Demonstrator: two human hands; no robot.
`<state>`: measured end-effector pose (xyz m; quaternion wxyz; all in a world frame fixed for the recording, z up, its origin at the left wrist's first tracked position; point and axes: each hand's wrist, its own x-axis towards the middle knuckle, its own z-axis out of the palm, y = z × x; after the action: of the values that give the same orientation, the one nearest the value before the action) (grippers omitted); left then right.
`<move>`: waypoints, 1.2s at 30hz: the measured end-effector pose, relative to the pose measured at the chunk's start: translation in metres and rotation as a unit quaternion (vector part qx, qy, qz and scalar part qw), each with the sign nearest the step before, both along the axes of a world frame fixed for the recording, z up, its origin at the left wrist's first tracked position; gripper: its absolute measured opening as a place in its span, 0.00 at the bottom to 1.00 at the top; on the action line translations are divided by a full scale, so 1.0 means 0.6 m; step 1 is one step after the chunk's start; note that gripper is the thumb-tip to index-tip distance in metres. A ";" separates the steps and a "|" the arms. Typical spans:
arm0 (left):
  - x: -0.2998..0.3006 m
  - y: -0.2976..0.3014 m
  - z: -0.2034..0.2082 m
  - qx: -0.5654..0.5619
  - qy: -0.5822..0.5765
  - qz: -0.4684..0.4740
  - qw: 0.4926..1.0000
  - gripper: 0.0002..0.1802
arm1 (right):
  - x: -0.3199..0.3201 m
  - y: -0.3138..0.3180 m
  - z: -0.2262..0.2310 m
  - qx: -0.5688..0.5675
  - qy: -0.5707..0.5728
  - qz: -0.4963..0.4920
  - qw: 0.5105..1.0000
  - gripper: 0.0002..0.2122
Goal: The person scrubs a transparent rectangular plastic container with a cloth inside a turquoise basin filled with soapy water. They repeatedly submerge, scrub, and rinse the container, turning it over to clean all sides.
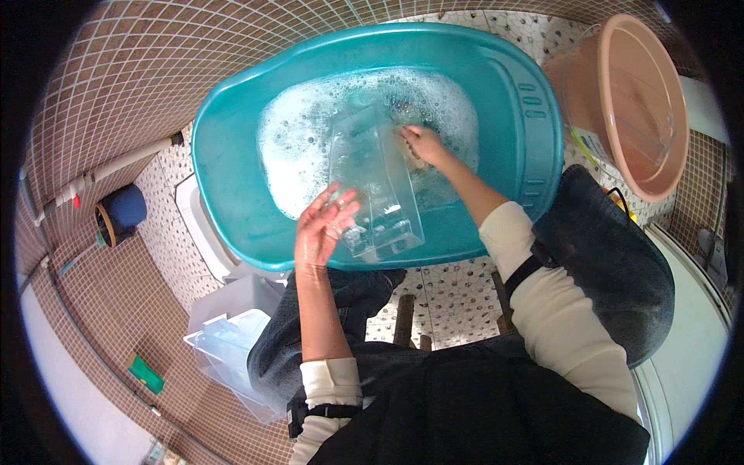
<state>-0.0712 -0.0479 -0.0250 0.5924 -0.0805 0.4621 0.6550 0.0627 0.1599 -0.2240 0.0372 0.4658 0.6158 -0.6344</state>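
A clear plastic box (pixel 373 167), wet and rectangular, is held tilted over the teal tub (pixel 225 182), its far end by the suds. My left hand (pixel 322 225) grips its near left side, wet fingers curled at the wall. Beyond the box's right side, my right hand (pixel 425 146) is closed, its fingertips close to the wall. Something pale brown shows just below those fingers, but I cannot make out what it is. White soap suds (pixel 298 139) cover the water around the box.
A peach-coloured bucket (pixel 608 116) stands at the right. On the left, more clear plastic boxes (pixel 232 341) rest beside a grey container (pixel 232 298) and a white basin (pixel 203 232). A blue round container (pixel 124 208) sits by the tiled wall (pixel 147 46).
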 end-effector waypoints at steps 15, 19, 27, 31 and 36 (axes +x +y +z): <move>0.030 -0.018 -0.086 -0.147 0.186 -0.206 0.949 0.29 | 0.022 0.030 0.036 -0.054 0.135 -0.075 0.987 0.16; 0.045 -0.004 -0.114 -0.144 0.188 -0.217 0.947 0.31 | 0.009 -0.062 0.159 0.231 0.236 -0.006 0.944 0.11; 0.043 -0.003 -0.148 -0.148 0.192 -0.312 0.919 0.17 | -0.047 -0.117 0.163 0.476 0.147 0.264 0.826 0.17; 0.061 -0.010 -0.172 -0.133 0.180 -0.243 0.944 0.06 | -0.142 -0.009 0.128 0.504 0.066 0.207 0.836 0.16; 0.060 -0.018 -0.200 -0.144 0.164 -0.209 0.953 0.08 | -0.125 -0.069 0.133 0.500 0.081 0.254 0.824 0.13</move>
<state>-0.0351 -0.0589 -0.1450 0.6141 0.0421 0.6490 0.4471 -0.0125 0.1187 -0.1440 -0.0914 0.1941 0.9461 -0.2428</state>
